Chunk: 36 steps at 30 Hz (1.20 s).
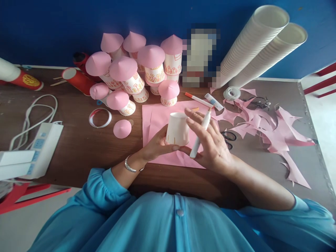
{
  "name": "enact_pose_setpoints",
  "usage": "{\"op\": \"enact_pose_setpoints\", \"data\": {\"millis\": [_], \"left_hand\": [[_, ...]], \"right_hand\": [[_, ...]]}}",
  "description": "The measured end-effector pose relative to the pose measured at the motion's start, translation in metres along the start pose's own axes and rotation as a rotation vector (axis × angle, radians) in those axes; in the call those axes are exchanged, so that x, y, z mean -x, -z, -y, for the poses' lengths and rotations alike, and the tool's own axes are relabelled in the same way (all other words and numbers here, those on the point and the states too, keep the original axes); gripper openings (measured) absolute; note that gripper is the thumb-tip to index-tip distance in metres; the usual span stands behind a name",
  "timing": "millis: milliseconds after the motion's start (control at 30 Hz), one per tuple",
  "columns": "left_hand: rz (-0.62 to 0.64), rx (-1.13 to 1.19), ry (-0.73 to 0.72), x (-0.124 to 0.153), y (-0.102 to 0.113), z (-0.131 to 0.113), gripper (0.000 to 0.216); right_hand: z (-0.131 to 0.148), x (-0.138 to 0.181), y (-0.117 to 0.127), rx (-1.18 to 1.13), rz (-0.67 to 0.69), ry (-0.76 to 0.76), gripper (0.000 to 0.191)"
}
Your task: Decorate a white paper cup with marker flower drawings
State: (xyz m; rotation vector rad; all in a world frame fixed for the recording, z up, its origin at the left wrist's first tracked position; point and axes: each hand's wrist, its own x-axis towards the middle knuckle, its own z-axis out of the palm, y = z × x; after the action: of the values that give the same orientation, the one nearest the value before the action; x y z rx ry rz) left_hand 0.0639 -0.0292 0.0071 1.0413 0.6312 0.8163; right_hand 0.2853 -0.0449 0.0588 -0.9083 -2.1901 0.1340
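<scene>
A white paper cup (177, 127) is upside down above the pink paper sheets (157, 115), with my left hand (159, 143) gripping its lower left side. A few short yellowish marks run up from its rim. My right hand (214, 145) has a white marker pen (201, 133) between thumb and fingers, its tip pointing up and away from the cup. Fingers of the right hand are close to the cup's right side; whether they touch it I cannot tell. Behind stand several decorated cups with pink cone roofs (151, 57), drawn with red and orange flowers.
Two tall stacks of paper cups (252, 45) lean at the back right. Pink paper scraps (283, 133), scissors (229, 138), clear tape (232, 93), a glue stick (214, 101) and an orange-capped marker (198, 99) lie to the right. A tape roll (99, 118) and power strip (44, 147) are left.
</scene>
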Motion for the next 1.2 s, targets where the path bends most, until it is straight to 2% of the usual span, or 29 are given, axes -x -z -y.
{"op": "enact_pose_setpoints", "data": {"millis": [67,133,200,233,333,567,1200], "left_hand": [[-0.024,0.062,-0.003,0.000,0.003,0.003,0.063],[-0.044,0.109,-0.004,0.001,0.005,0.005,0.060],[-0.044,0.129,0.008,0.001,0.006,0.006,0.057],[-0.042,0.135,0.012,0.001,0.006,0.006,0.056],[-0.045,0.146,0.005,0.000,0.005,0.005,0.057],[-0.023,0.150,-0.028,-0.001,0.002,0.001,0.049],[-0.019,0.130,-0.012,0.000,0.002,-0.001,0.054]], "right_hand": [[0.003,-0.001,0.007,0.010,-0.125,0.049,0.068],[0.007,-0.002,0.016,0.037,-0.220,0.072,0.050],[0.014,-0.002,0.022,0.043,-0.219,0.100,0.041],[0.017,-0.002,0.024,0.026,-0.177,0.096,0.034],[0.024,-0.002,0.021,-0.081,-0.161,0.110,0.013],[0.025,0.001,0.004,-0.085,-0.195,0.147,0.016],[0.021,0.000,0.007,-0.034,-0.176,0.141,0.016]]}}
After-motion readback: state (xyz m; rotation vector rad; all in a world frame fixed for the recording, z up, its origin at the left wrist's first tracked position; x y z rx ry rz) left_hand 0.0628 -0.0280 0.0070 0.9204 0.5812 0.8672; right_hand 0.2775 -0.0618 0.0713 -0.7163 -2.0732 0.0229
